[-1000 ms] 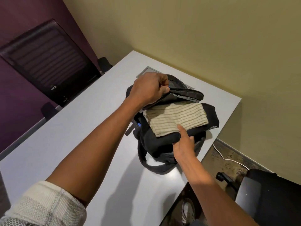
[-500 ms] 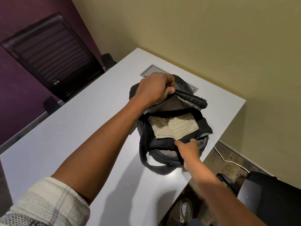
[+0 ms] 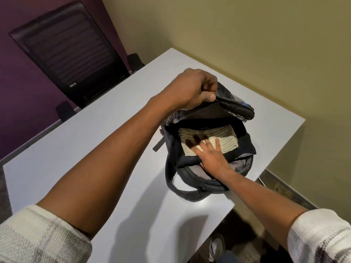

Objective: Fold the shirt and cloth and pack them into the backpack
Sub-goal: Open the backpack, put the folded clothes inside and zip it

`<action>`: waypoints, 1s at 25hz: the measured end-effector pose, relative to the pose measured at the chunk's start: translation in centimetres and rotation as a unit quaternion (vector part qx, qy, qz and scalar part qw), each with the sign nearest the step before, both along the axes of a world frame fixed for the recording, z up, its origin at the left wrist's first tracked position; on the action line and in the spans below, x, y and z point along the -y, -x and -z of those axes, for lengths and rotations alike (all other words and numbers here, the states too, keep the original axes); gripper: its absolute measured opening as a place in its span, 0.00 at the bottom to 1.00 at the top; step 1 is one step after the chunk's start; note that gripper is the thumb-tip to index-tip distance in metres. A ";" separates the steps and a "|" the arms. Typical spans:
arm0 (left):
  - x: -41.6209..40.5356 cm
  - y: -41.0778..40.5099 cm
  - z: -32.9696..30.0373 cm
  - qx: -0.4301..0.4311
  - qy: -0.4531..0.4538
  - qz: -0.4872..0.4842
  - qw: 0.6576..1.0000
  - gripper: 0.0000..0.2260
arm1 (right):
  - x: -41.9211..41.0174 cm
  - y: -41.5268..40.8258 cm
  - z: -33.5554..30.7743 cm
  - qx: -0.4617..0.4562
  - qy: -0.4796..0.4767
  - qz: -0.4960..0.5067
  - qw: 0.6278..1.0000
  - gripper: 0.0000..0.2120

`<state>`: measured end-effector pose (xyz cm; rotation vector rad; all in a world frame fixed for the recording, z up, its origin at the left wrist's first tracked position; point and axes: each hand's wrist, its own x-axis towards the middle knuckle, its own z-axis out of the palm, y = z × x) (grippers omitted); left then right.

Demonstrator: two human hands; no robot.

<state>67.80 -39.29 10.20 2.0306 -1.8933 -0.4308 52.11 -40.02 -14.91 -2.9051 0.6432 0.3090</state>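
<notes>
Gripping the backpack flap [image 3: 235, 105], your left hand [image 3: 191, 90]; right hand [image 3: 210, 156], fingers straight, presses striped cloth [image 3: 224, 137] atop black shirt [image 3: 245, 143].

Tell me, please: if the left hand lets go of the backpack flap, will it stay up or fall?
It will probably fall: the flap looks soft and sags where the left hand pinches it. It would likely land on the striped cloth and the right hand pressing there. The backpack looks floppy too.

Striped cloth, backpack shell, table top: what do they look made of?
Striped cloth: soft woven or knit fabric, matte, with fold creases. Backpack: dark synthetic-looking textile with stitched seams and a faint sheen. Table: smooth, hard white surface, probably laminate, with soft reflections.
</notes>
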 end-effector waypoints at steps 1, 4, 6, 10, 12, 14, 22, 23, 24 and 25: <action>0.1 -0.2 -0.2 0.000 0.000 0.013 1.000 0.04 | 0.6 -0.2 -0.5 -0.004 0.025 -0.005 1.000 0.34; 0.1 -0.8 -0.6 0.005 0.005 0.046 0.999 0.05 | 2.7 -1.9 -1.0 0.004 0.050 -0.001 0.999 0.12; 0.1 -1.0 -0.7 0.003 -0.002 0.063 0.998 0.06 | 4.6 -3.4 0.2 -0.041 0.021 -0.001 0.999 0.05; -0.3 -1.1 -1.4 -0.009 0.002 0.114 0.993 0.07 | 5.9 -5.3 -3.7 -0.137 0.059 -0.049 0.988 0.19; -0.4 -1.8 -1.3 0.001 0.000 0.119 0.993 0.07 | 6.1 -6.6 -6.3 -0.142 0.024 -0.081 0.986 0.21; -0.3 -2.8 -0.8 0.019 0.010 0.084 0.996 0.06 | 6.1 -7.3 -4.4 -0.107 0.000 -0.009 0.994 0.20; 0.7 -1.8 2.5 0.121 -0.044 0.013 0.992 0.12 | 5.9 0.4 -0.1 0.053 0.072 0.099 0.991 0.34; 0.9 -1.4 2.6 0.136 -0.049 0.012 0.989 0.13 | 6.5 0.7 0.4 0.044 0.057 0.121 0.990 0.31; 1.2 -1.0 2.7 0.146 -0.043 0.011 0.988 0.13 | 7.1 0.7 0.8 0.036 0.029 0.132 0.990 0.27; 1.4 -0.7 2.7 0.150 -0.031 0.010 0.988 0.13 | 7.3 0.4 0.8 0.042 -0.004 0.137 0.990 0.24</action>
